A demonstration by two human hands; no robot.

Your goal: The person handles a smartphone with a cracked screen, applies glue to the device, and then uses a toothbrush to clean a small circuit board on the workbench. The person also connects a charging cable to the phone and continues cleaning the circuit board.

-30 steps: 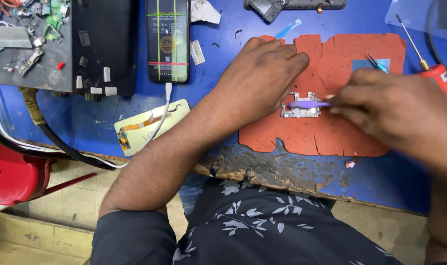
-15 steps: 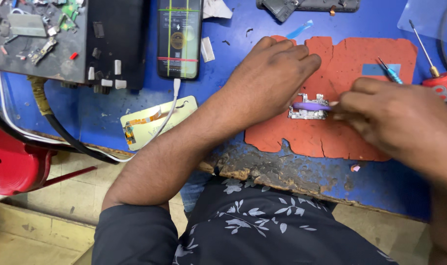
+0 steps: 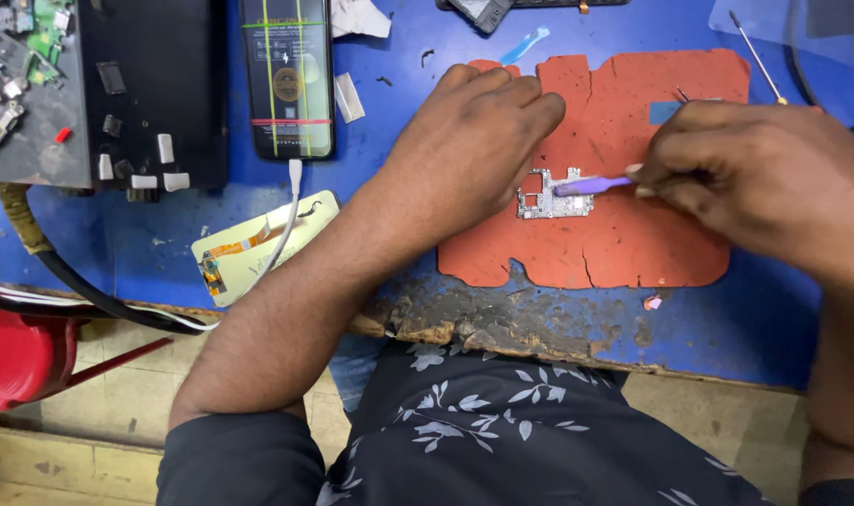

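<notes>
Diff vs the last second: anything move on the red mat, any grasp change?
Hardly anything. The right hand keeps its pinch on the purple tool, tip still on the small circuit board; any stroke is too small to tell. The left hand stays pressed beside the board on the red mat. Nothing picked up or let go. The phone and its white cable are unmoved; only the head camera shifted.

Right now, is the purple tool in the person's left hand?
No, the right hand pinches the purple tool against the small circuit board, while the left hand rests beside that board.
</notes>
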